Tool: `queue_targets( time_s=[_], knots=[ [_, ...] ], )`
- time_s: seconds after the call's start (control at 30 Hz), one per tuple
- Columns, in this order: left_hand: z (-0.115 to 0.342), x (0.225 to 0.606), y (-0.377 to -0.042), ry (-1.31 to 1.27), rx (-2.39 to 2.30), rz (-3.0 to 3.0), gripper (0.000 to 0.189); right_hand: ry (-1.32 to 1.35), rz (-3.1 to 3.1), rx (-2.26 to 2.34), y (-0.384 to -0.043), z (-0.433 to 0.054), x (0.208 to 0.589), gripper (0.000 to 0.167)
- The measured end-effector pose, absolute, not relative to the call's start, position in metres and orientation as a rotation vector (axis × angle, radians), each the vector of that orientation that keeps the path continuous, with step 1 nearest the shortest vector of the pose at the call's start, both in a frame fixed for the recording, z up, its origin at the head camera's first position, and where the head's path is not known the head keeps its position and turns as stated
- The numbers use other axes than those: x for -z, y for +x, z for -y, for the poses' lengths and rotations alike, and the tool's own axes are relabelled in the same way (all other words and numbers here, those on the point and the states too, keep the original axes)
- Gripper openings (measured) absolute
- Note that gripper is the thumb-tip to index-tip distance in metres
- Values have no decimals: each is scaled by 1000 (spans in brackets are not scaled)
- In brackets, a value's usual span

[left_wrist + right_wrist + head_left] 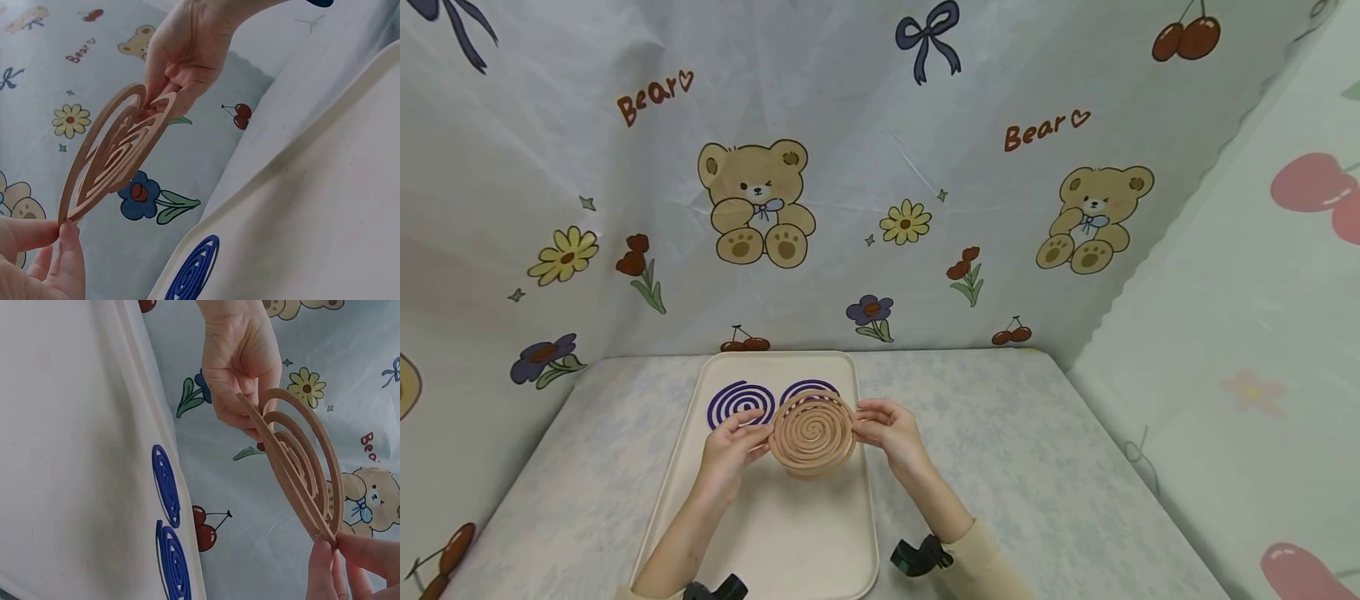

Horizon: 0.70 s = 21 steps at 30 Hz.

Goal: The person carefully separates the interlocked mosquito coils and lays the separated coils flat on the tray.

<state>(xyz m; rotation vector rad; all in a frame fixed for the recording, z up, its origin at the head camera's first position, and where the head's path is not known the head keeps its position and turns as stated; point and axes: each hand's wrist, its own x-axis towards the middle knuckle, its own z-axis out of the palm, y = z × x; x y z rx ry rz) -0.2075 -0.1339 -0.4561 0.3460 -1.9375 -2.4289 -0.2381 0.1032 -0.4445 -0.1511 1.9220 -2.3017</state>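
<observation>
A brown spiral mosquito coil (814, 435) is held up over the tray, between my two hands. My left hand (730, 454) pinches its left edge between thumb and fingers. On the opposite edge, my right hand (895, 437) grips the rim with thumb and fingertips. Both wrist views show the brown coil (115, 153) with its turns spread apart in depth, some bowed away from the rest. Two blue mosquito coils lie at the far end of the tray: the left blue coil (741, 404) shows mostly, while the right blue coil (808, 386) is partly hidden behind the brown one.
The cream tray (797, 533) lies lengthwise on a pale mottled table (1000, 467), reaching its back edge. Behind stands a white cloth (850, 125) printed with bears and flowers. Another printed cloth (1240, 333) hangs along the right side. Black wrist mounts sit on both forearms.
</observation>
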Motion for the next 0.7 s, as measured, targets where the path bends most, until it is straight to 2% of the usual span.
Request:
queue_targets(
  time_s=[0.17,0.33,0.7],
  knots=[
    [133,457,-206,294,2354,1926,24,-118,-1881,2309,-237,-102,443,28],
    [132,457,-203,182,2234,1906,23,-43,-1798,2344,-236,-100,444,24],
    [135,459,-205,254,2336,1933,22,-249,-1854,2330,-233,-103,443,28]
  ],
)
